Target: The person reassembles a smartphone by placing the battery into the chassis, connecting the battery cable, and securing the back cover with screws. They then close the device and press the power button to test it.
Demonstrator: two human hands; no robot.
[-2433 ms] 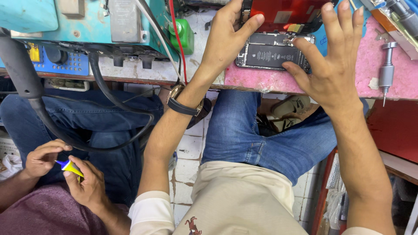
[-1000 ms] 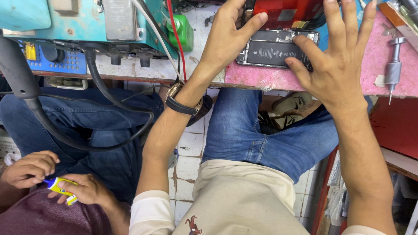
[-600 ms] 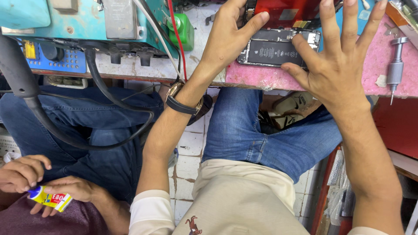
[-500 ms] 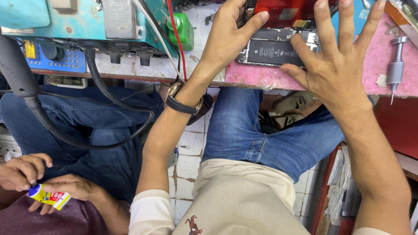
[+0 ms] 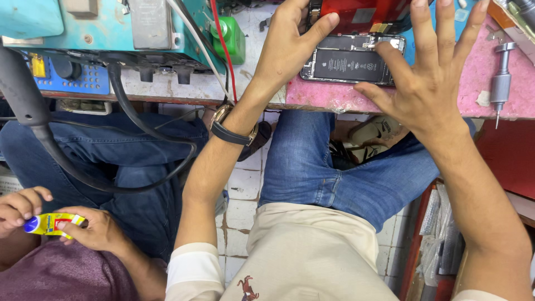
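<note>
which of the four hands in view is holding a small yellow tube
The co-worker's hand at lower left pinches the yellow tube. The person's own left hand and right hand are up on the opened phone.

A pink mat point(image 5: 501, 83) covers the right part of the counter point(image 5: 167, 92), and a small metal screwdriver point(image 5: 500, 72) lies on it, tip toward the near edge. Farther left, a green bottle point(image 5: 234, 39) stands beside a red wire point(image 5: 223, 50) and a white cable point(image 5: 195, 39). A teal machine point(image 5: 111, 28) fills the left end, with a blue panel point(image 5: 72, 78) of knobs under it. A thick black hose point(image 5: 67, 161) curves down across a co-worker's blue jeans. At the lower left, that co-worker holds a small yellow tube point(image 5: 50, 224). Below the counter the tiled floor point(image 5: 245, 184) shows, with a sandal point(image 5: 379, 131) on it.
</note>
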